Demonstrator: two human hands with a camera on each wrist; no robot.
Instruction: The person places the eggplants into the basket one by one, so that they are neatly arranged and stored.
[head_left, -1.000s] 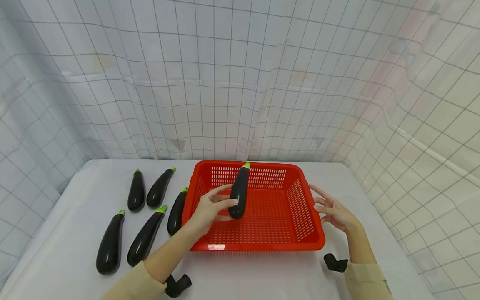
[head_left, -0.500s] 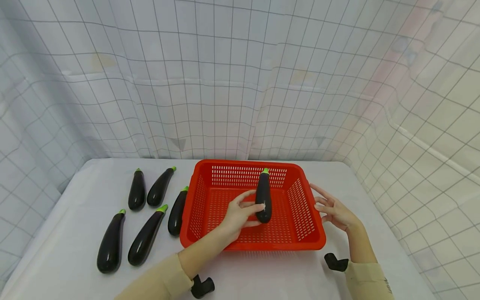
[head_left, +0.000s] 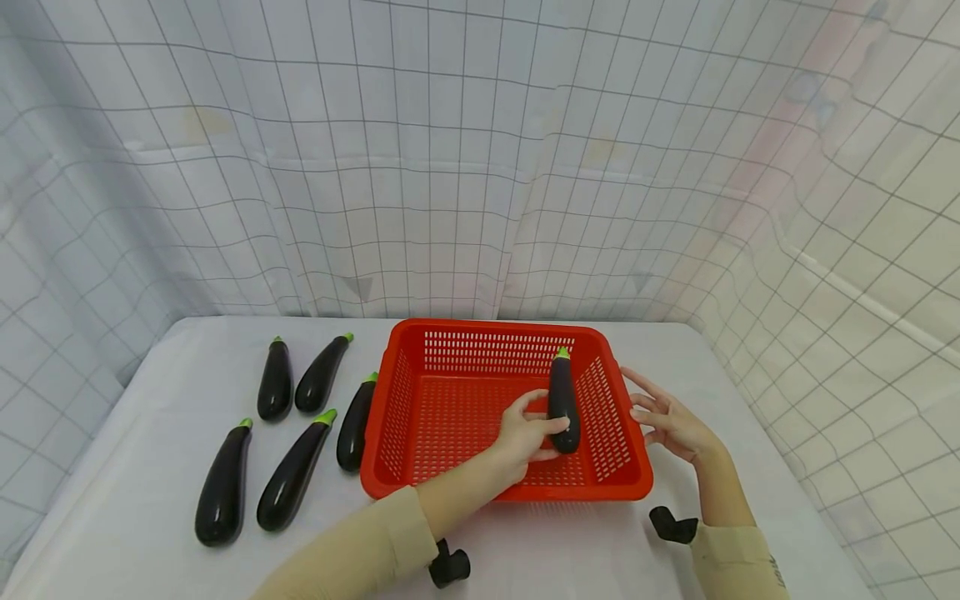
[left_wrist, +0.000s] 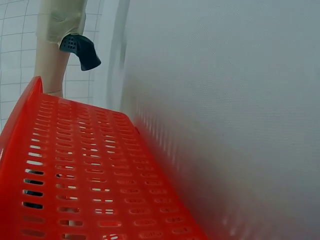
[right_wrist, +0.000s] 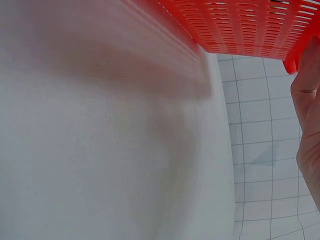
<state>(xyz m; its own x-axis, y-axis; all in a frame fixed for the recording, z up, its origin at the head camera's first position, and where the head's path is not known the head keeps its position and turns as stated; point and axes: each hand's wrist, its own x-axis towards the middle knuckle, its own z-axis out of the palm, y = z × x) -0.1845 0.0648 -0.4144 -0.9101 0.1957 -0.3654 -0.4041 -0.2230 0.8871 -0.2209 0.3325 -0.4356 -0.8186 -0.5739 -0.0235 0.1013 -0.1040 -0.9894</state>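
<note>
Head view: the left hand (head_left: 527,433) pinches an eggplant (head_left: 564,408) at the right part of the red basket (head_left: 495,327); it lies right of that palm, long axis near to far, stem far. The right hand (head_left: 671,421), fingers spread, is by the right rim.

The head view looks forward and down at the red basket (head_left: 465,408) both wrist views share close-up.

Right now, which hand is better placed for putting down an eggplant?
Probably the left hand: it holds the eggplant over or inside the red basket; the right hand is only at its rim.
</note>
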